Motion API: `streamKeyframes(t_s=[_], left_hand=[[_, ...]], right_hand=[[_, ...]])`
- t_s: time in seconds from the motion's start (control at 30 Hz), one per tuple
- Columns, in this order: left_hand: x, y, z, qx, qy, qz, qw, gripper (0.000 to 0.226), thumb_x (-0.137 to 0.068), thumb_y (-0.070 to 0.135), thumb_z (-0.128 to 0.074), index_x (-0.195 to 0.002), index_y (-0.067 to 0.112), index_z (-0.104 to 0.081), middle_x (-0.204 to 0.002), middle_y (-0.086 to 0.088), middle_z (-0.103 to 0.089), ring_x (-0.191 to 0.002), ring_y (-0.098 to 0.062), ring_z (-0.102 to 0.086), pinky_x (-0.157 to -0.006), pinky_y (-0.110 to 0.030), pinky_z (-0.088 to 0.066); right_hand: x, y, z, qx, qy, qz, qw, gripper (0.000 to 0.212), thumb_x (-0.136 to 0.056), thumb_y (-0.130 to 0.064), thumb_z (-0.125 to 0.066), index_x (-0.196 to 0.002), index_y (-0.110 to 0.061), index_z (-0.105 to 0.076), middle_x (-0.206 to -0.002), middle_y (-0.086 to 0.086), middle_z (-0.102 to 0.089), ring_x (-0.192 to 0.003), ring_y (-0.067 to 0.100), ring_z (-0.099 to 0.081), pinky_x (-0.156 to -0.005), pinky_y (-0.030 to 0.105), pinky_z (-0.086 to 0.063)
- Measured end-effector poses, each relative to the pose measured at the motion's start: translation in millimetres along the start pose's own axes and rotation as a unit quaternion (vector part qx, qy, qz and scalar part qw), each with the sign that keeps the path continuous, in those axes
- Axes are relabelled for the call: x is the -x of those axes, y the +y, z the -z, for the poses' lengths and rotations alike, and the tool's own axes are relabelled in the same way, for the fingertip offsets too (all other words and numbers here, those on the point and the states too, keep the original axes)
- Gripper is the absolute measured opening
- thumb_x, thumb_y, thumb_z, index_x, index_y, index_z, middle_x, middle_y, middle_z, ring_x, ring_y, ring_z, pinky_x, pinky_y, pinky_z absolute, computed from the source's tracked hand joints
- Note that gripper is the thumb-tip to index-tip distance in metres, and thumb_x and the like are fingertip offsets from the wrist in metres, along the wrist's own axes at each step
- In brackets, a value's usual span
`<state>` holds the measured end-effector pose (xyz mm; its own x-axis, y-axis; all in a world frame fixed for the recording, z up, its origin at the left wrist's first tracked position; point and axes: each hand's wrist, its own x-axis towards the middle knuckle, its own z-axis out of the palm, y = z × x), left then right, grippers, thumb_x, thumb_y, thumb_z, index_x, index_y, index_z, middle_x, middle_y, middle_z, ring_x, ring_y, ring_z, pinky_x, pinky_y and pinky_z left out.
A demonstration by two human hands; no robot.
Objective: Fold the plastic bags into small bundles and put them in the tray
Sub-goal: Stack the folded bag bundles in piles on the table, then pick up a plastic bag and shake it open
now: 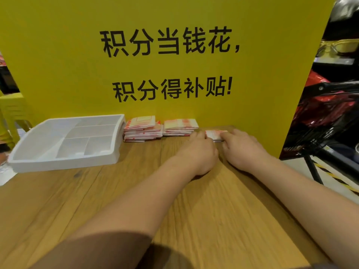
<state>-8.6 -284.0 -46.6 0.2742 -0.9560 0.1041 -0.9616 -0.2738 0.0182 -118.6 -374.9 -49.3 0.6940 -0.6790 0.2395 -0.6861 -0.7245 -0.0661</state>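
Looking down from the head view, I see both forearms reach forward over a wooden surface [136, 195] toward its far edge. The left hand [198, 152] and the right hand [243, 150] meet there, close to the far right corner, around one small bundle [216, 134] of white plastic with red print. The fingers of the left hand are curled against the left end of the small bundle. The fingers of the right hand [226, 137] are bent down on its right end. So both hands hold it between them, and it lies low on the surface. The thumbs are hidden, so how firm the hold is, I cannot tell.

Just beside the left hand, along the same far edge, stand two piles of folded bags with the same red print. The right pile [180, 126] is nearly touching the left hand. The left pile [142, 129] is a little higher and less tidy, and it stands just beside the right wall of the tray.

The tray [64, 164] is white, with several compartments, and sits at the far left corner of the surface. No bag lies in it.

Behind everything stands a big yellow board [58, 65] with black characters. At the right, off the surface, is a black basket [330, 123] with red packages in it.
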Motion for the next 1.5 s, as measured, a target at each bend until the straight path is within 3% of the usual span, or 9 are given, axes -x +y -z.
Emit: streamKeyframes(t_s=[0.1,0.2,0.3,0.43,0.6,0.77,1.0,1.3,1.5], left_hand=[[-16.1,-4.9,-15.4,0.018,-0.007,0.011,1.0,0.051,-0.103,0.035,-0.022,-0.14,0.007,-0.043,-0.155,-0.023,-0.029,-0.139,-0.038,-0.027,-0.115,-0.048,-0.027],[-27.4,-11.0,-20.0,0.068,-0.033,0.017,0.997,0.064,-0.097,0.04,-0.013,-0.148,0.009,-0.035,-0.163,-0.024,-0.014,-0.149,-0.038,-0.014,-0.119,-0.05,-0.02],[-31.5,-13.5,-18.5,0.078,-0.022,0.032,0.996,0.056,-0.102,0.036,-0.02,-0.147,0.007,-0.037,-0.164,-0.023,-0.011,-0.148,-0.037,-0.018,-0.119,-0.049,-0.021],[-25.4,-11.2,-17.8,0.083,-0.017,0.032,0.996,0.05,-0.103,0.036,-0.025,-0.141,0.007,-0.043,-0.161,-0.023,-0.019,-0.144,-0.038,-0.024,-0.118,-0.048,-0.023],[7.7,-16.4,14.2,0.102,0.024,0.025,0.994,0.049,-0.102,0.042,-0.035,-0.14,0.013,-0.048,-0.143,-0.012,-0.047,-0.134,-0.03,-0.04,-0.111,-0.046,-0.036],[105.3,-54.4,73.5,-0.044,0.028,0.089,0.995,0.059,-0.101,0.056,-0.032,-0.153,0.026,-0.034,-0.157,-0.007,-0.034,-0.144,-0.029,-0.028,-0.117,-0.046,-0.03],[288.5,-106.0,106.6,-0.196,-0.009,0.263,0.945,0.072,-0.096,0.067,-0.033,-0.156,0.027,-0.025,-0.163,-0.011,-0.02,-0.149,-0.033,-0.017,-0.121,-0.047,-0.018],[436.0,-143.0,112.8,-0.172,0.009,0.386,0.906,0.065,-0.098,0.062,-0.035,-0.152,0.026,-0.032,-0.163,-0.009,-0.021,-0.15,-0.031,-0.01,-0.121,-0.048,-0.009],[495.3,-216.2,86.5,-0.131,-0.005,0.477,0.869,0.061,-0.099,0.058,-0.037,-0.151,0.026,-0.032,-0.162,-0.009,-0.02,-0.15,-0.03,-0.01,-0.123,-0.048,-0.008]], right_hand=[[-17.6,6.8,-8.3,-0.078,-0.033,0.015,0.996,0.039,-0.103,-0.029,-0.032,-0.133,-0.015,-0.052,-0.142,0.011,-0.05,-0.133,0.031,-0.045,-0.096,0.04,-0.038],[-29.6,10.2,-11.3,-0.089,-0.11,0.02,0.99,0.054,-0.106,-0.036,-0.019,-0.157,-0.019,-0.024,-0.167,0.005,-0.013,-0.153,0.02,-0.01,-0.122,0.045,-0.011],[-35.7,12.5,-14.5,-0.069,-0.129,0.02,0.989,0.056,-0.106,-0.037,-0.015,-0.16,-0.025,-0.011,-0.168,0.0,0.001,-0.154,0.016,0.001,-0.124,0.046,-0.001],[-32.0,13.6,-17.4,-0.088,-0.085,0.026,0.992,0.055,-0.105,-0.036,-0.021,-0.159,-0.024,-0.018,-0.168,0.001,-0.008,-0.154,0.017,-0.004,-0.123,0.043,-0.002],[-8.1,1.9,8.7,-0.086,0.032,0.066,0.994,0.052,-0.099,-0.041,-0.04,-0.146,-0.019,-0.045,-0.151,0.005,-0.046,-0.14,0.025,-0.036,-0.114,0.04,-0.027],[41.0,-41.2,58.2,-0.035,0.028,0.143,0.989,0.061,-0.095,-0.055,-0.045,-0.149,-0.027,-0.04,-0.154,0.001,-0.041,-0.142,0.024,-0.035,-0.115,0.043,-0.031],[136.0,-171.2,91.3,-0.086,0.038,0.301,0.949,0.058,-0.094,-0.058,-0.046,-0.145,-0.031,-0.045,-0.15,-0.001,-0.043,-0.138,0.024,-0.038,-0.112,0.043,-0.031],[184.6,-312.1,83.1,-0.143,0.005,0.416,0.898,0.062,-0.094,-0.064,-0.04,-0.15,-0.037,-0.037,-0.157,-0.002,-0.035,-0.144,0.022,-0.032,-0.116,0.042,-0.028],[161.6,-408.4,59.3,-0.198,-0.031,0.469,0.86,0.066,-0.091,-0.071,-0.038,-0.149,-0.04,-0.033,-0.158,-0.007,-0.032,-0.146,0.021,-0.029,-0.117,0.048,-0.031]])
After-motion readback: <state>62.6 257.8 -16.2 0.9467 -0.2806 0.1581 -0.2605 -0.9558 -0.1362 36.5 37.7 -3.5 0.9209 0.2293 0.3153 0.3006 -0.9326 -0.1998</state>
